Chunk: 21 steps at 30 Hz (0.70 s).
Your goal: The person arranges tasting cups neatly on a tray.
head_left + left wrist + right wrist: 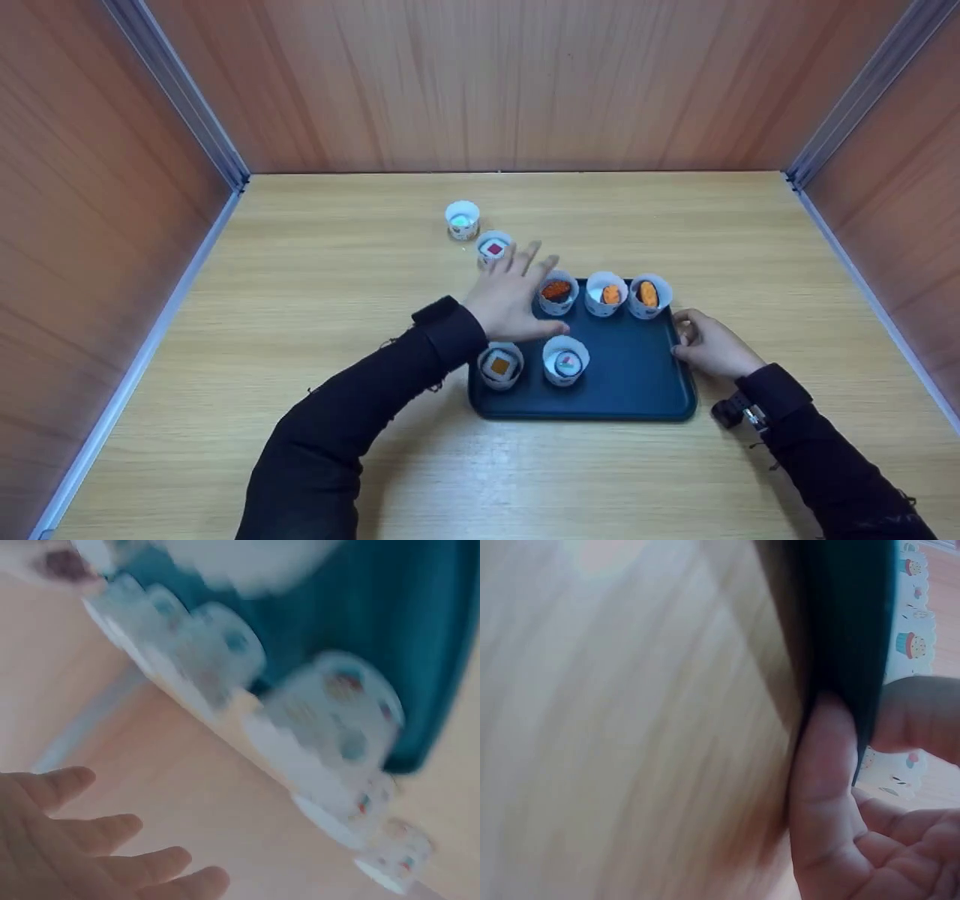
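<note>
A dark teal tray point(630, 382) lies on the table, and its right rim is pinched by my right hand point(712, 345). The right wrist view shows fingers on both sides of that rim point(847, 630). My left hand point(510, 300) spreads its fingers above the tray's left side and holds nothing. Near it, paper cups stand on the tray: one with a red-topped piece point(557, 291), one with a brown-and-white square point(500, 365), and one with a round piece point(565, 360). A cup with a pink-and-white square point(494, 246) stands just beyond the left fingertips, partly hidden.
Two more tray cups, one middle point(606, 293) and one at the back right corner point(649, 295), hold orange-topped pieces. Farther back on the wooden table point(300, 315) stands another cup point(462, 220). Wood-grain panels point(510, 90) enclose the back and sides.
</note>
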Motion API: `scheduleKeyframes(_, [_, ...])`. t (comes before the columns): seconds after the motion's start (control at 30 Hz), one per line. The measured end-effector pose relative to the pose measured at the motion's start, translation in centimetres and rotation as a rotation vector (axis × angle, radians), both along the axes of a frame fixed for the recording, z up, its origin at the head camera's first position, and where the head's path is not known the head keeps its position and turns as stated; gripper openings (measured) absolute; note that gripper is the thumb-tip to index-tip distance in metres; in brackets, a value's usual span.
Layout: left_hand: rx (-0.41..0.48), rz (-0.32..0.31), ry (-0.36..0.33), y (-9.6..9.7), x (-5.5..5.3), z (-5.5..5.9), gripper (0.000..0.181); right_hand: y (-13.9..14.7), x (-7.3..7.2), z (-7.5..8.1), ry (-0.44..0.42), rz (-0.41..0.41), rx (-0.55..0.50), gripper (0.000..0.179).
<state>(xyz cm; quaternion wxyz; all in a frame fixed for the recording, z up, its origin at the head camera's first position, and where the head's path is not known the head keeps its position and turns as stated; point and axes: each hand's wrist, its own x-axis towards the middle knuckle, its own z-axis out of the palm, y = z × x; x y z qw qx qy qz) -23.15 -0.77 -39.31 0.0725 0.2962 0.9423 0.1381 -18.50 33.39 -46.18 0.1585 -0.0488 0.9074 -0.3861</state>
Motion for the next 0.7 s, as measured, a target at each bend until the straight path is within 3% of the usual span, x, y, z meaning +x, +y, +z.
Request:
scheduleKeyframes(0.17, [-0.032,0.122,-0.027,-0.8,-2.9,-0.6,0.103,0.0,0.1,0.0,-0.011,-0.008,0.001,0.056])
scheduleKeyframes(0.37, [-0.03,0.246,-0.084,-1.5,-6.2,-1.4,0.096,-0.1,0.1,-0.1,-0.007,-0.006,0.006,0.055])
scheduleKeyframes(0.53, [-0.009,0.306,-0.121,-2.2,-8.0,-1.7,0.09,-0.4,0.1,-0.1,0.006,-0.005,0.009,0.055])
scheduleKeyframes(0.7, [0.022,0.346,-0.143,-2.7,-9.0,-2.2,0.079,-0.7,0.2,-0.1,0.017,0.001,0.017,0.055])
